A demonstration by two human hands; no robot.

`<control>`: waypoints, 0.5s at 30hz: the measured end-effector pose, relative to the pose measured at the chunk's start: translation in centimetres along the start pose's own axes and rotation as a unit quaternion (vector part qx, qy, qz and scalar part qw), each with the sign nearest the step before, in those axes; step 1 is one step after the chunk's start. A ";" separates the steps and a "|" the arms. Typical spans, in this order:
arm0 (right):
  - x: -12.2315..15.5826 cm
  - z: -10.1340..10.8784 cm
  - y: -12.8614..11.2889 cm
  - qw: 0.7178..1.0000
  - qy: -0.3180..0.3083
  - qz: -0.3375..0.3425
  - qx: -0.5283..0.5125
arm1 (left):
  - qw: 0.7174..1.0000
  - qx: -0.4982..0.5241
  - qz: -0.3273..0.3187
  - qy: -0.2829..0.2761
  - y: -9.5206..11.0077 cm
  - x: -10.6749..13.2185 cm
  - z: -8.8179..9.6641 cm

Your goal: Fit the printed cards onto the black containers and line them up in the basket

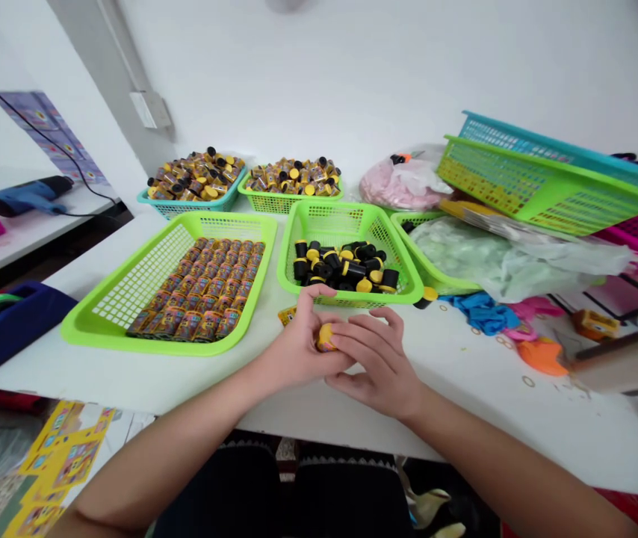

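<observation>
Forearms (156,456) reach over the edge of a white counter (465,403), and the two hands meet just in front of a lime basket (391,300) of black-and-yellow cylinders (341,265). A small yellow rounded piece (326,338) sits between them, clear of the counter. The left hand (296,347) has a clenched grip around it, and the right hand (378,366) closes over it from the other side.

A small yellow card (287,315) lies beside that basket, under the left hand's reach, and a loose black-and-yellow cylinder (425,297) stands just off its right corner. To its left sits a larger lime tray (140,342) packed with rows of labelled tubes (199,288); their print is too small to read. Behind it are a teal basket (167,209) and a lime basket (279,203), both heaped with tubes.

To its right lie a clear bag of pale green material (498,254), blue gloves (481,312), a pink bag (397,187) and stacked lime and teal baskets (548,187). Far left of it, a navy tape dispenser (10,329) sits on the counter, and a blue heat gun (28,196) rests on a separate white surface. A wall socket (151,108) is on the white wall behind.
</observation>
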State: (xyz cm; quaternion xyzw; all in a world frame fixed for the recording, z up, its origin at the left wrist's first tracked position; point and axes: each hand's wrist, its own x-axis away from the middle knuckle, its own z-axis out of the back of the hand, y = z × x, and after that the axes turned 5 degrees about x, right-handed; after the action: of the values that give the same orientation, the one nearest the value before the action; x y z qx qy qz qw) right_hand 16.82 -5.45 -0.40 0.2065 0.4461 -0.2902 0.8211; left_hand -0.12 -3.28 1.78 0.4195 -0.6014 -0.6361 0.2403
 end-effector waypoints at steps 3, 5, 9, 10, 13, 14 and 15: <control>-0.5 0.2 -0.1 0.998 -0.013 0.001 -0.054 | 0.986 -0.143 -0.045 0.069 2.1 1.6 0.2; -1.7 0.0 0.3 0.993 -0.024 -0.021 -0.117 | 0.973 -0.207 -0.042 0.090 3.8 3.4 1.3; -6.3 -2.4 3.8 0.954 -0.174 -0.102 -0.222 | 0.917 -0.352 -0.033 0.185 7.1 6.6 6.5; -7.6 -3.4 5.1 0.943 -0.236 -0.117 -0.205 | 0.894 -0.399 -0.020 0.202 7.9 7.1 8.3; -10.4 -7.2 8.6 0.885 -0.434 -0.169 -0.004 | 0.814 -0.525 0.090 0.233 9.7 7.6 13.4; -11.0 -8.4 9.2 0.866 -0.466 -0.179 0.021 | 0.787 -0.550 0.146 0.238 10.0 7.6 14.8; -11.3 -9.4 9.5 0.852 -0.489 -0.184 0.039 | 0.765 -0.564 0.200 0.238 10.2 7.6 15.9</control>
State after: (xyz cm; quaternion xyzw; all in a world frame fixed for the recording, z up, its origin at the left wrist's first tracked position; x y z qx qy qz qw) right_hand 12.44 10.62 5.13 -0.0166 0.0049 -0.5167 0.8560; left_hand -19.29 -2.11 8.57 0.2164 -0.1277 -0.6775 0.6913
